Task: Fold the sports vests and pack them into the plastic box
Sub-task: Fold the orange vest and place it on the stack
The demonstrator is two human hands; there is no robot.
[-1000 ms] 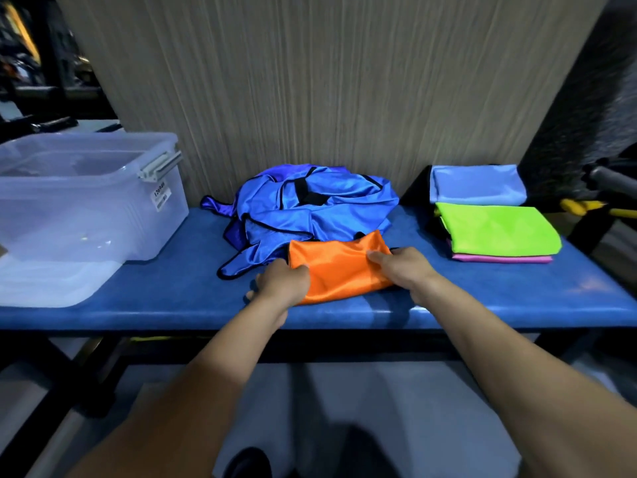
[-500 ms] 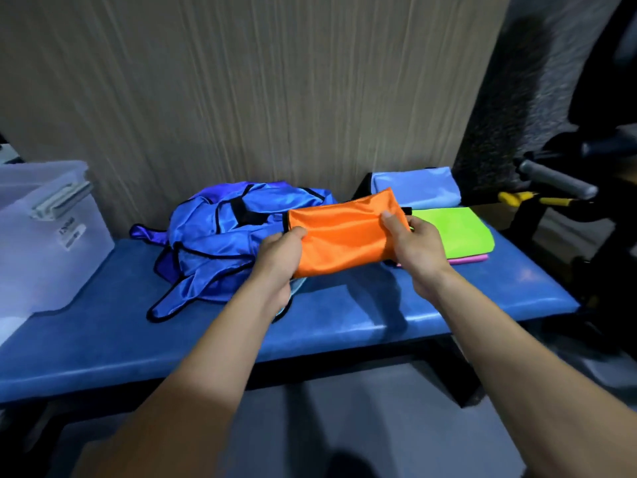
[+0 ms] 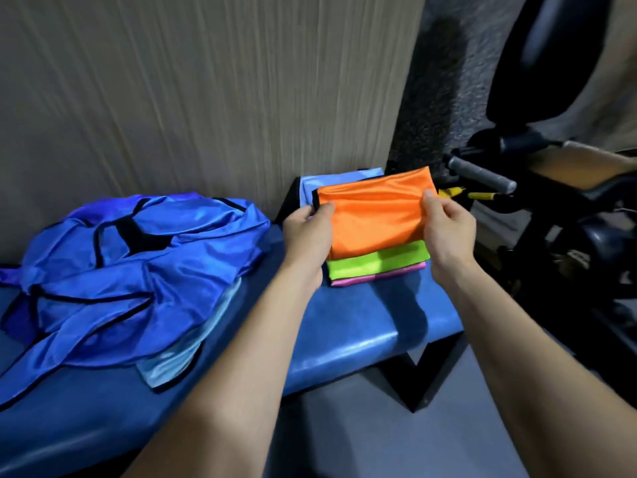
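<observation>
A folded orange vest [image 3: 374, 210] is held between my two hands just above a stack of folded vests at the bench's right end. My left hand [image 3: 308, 238] pinches its left edge and my right hand [image 3: 448, 229] pinches its right edge. Under it lie a green vest [image 3: 375, 262] and a pink vest [image 3: 379, 276], with a folded light blue vest [image 3: 310, 184] behind them. A heap of unfolded blue vests [image 3: 131, 270] covers the bench's left part. The plastic box is out of view.
The blue padded bench [image 3: 362, 326] ends just right of the stack. Dark exercise equipment with a grey handle [image 3: 482, 175] stands close on the right. A wood-grain wall [image 3: 206, 98] runs behind the bench.
Both hands lifted the orange vest off the bench front and carried it right, over the green and pink stack. The view turned right, and the plastic box left the frame.
</observation>
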